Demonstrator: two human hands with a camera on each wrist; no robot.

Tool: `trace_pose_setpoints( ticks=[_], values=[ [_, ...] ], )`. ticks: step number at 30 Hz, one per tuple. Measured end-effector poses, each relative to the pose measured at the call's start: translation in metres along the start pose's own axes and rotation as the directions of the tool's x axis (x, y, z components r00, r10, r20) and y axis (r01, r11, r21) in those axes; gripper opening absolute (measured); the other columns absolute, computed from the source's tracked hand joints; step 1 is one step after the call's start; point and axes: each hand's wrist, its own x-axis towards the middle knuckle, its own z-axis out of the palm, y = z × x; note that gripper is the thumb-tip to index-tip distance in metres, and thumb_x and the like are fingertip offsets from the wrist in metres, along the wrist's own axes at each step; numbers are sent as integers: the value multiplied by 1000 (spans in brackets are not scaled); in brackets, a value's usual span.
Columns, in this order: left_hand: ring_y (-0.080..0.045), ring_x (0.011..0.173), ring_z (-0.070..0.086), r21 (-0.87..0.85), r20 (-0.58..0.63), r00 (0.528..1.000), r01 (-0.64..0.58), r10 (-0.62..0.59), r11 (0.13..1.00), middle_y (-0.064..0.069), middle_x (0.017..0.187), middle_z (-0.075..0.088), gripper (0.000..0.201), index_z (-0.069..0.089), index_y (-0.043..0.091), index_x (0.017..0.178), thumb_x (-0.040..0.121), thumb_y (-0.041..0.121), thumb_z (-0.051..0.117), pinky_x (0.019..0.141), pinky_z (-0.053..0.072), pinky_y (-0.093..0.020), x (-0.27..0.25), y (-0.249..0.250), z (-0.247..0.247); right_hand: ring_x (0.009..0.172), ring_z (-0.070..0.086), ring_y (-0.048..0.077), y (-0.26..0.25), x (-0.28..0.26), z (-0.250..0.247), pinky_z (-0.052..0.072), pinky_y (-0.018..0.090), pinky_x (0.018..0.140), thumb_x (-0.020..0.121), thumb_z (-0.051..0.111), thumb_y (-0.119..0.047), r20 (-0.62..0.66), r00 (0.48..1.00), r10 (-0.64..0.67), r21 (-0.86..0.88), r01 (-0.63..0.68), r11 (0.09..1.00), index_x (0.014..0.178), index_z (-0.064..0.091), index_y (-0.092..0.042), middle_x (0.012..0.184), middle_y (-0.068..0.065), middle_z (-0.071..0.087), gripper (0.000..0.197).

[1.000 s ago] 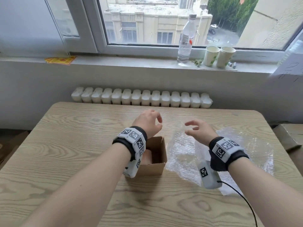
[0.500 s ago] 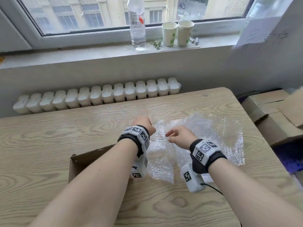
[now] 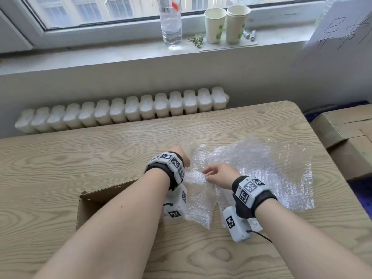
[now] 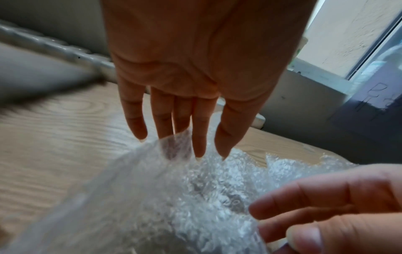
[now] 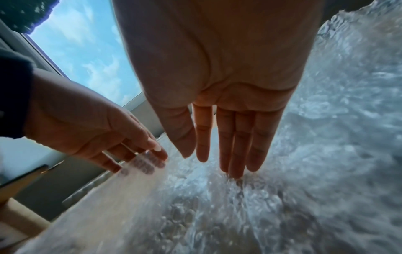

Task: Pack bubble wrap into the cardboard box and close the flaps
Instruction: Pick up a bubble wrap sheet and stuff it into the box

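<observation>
Cardboard box [image 3: 94, 200] sits on the bench [image 3: 60, 158] near the front edge, left of centre, mostly hidden under the left forearm; top is open with one flap edge visible, inside not visible, contents cannot tell. Bubble wrap [image 3: 261, 174] lies spread and crumpled on the right half of the bench, reaching toward the right edge, just beside the box on its right; none of it seen in the box.

Left hand [image 3: 181, 156] over the near-left edge of the wrap. Left wrist view: fingers [image 4: 200, 130] straight, slightly apart, pointing down, tips at a raised fold of the wrap; two of them show through the film behind it. Not curled round anything; real contact or just behind the fold, cannot tell.

Right hand [image 3: 219, 174] just right of the left one, over the same bunched part of the wrap. Right wrist view: fingers [image 5: 237, 141] straight, close together, thumb a bit apart, tips down at the wrap surface, looks like touching, nothing pinched. In the left wrist view they look loosely bent.

Windowsill beyond the far edge: clear plastic bottle [image 3: 171, 21], two paper cups [image 3: 226, 24] side by side right of it. More cardboard boxes [image 3: 346, 137] off the bench's right edge.
</observation>
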Motion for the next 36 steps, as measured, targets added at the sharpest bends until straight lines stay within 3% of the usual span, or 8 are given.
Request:
trace_pose_setpoints(
  ticks=[5, 10, 14, 22, 25, 29, 32, 36],
  values=[
    [-26, 102, 64, -115, -225, 966, -157, 128, 981, -3, 108, 68, 26, 67, 16, 103, 87, 9, 49, 88, 53, -34, -15, 8, -14, 107, 63, 18, -10, 1, -3, 50, 31, 94, 87, 57, -14, -43, 999, 4, 16, -4, 1000, 116, 65, -19, 118, 5, 67, 31],
    [-23, 105, 60, -148, -360, 898, -322, 253, 935, -2, 111, 65, 30, 61, 20, 100, 86, 3, 42, 89, 50, -34, -36, 7, -33, 103, 63, 18, -36, -7, -13, 47, 25, 84, 85, 56, -12, -182, 982, -40, 47, 49, 998, 109, 68, -19, 111, 4, 69, 28],
    [-21, 105, 61, -232, -450, 848, -413, 280, 881, -1, 110, 66, 31, 59, 22, 91, 83, 0, 40, 93, 50, -36, -56, -4, -56, 104, 62, 19, -61, -22, -27, 49, 30, 89, 83, 56, -12, -333, 940, -73, 64, 100, 993, 106, 69, -21, 111, 2, 67, 28],
    [-23, 96, 68, -505, -621, 769, -543, 154, 671, 1, 87, 68, 36, 53, 27, 65, 78, -6, 43, 91, 54, -36, -92, -42, -99, 103, 60, 22, -104, -55, -37, 45, 28, 83, 82, 60, -20, -523, 848, -80, 61, 131, 990, 95, 65, -17, 100, 2, 66, 15],
    [-23, 97, 69, -601, -624, 775, -556, 99, 574, 7, 77, 65, 39, 54, 26, 67, 76, -9, 39, 89, 55, -40, -107, -60, -108, 91, 53, 20, -114, -68, -33, 35, 26, 74, 83, 62, -31, -516, 852, -86, 76, 146, 986, 84, 55, -16, 86, -1, 57, 17],
    [-21, 87, 68, -667, -629, 775, -576, 56, 473, 5, 76, 64, 42, 55, 23, 71, 80, -14, 36, 86, 57, -40, -123, -83, -113, 65, 46, 14, -124, -78, -24, 35, 28, 66, 79, 68, -37, -463, 881, -99, 208, 216, 954, 67, 48, -15, 65, -3, 47, 32],
    [-13, 74, 64, -704, -625, 779, -586, 42, 401, 3, 78, 62, 43, 54, 19, 73, 81, -18, 33, 76, 56, -37, -133, -96, -112, 58, 40, 11, -133, -85, -15, 34, 27, 64, 75, 74, -31, -432, 892, -136, 301, 285, 910, 57, 41, -18, 59, -4, 42, 39],
    [-10, 71, 62, -736, -621, 784, -589, 14, 333, 2, 77, 61, 44, 54, 16, 73, 80, -20, 31, 66, 53, -29, -139, -114, -110, 63, 48, 13, -140, -91, -5, 40, 27, 66, 68, 78, -4, -428, 884, -189, 349, 355, 867, 55, 41, -19, 60, -4, 49, 42]
  ],
)
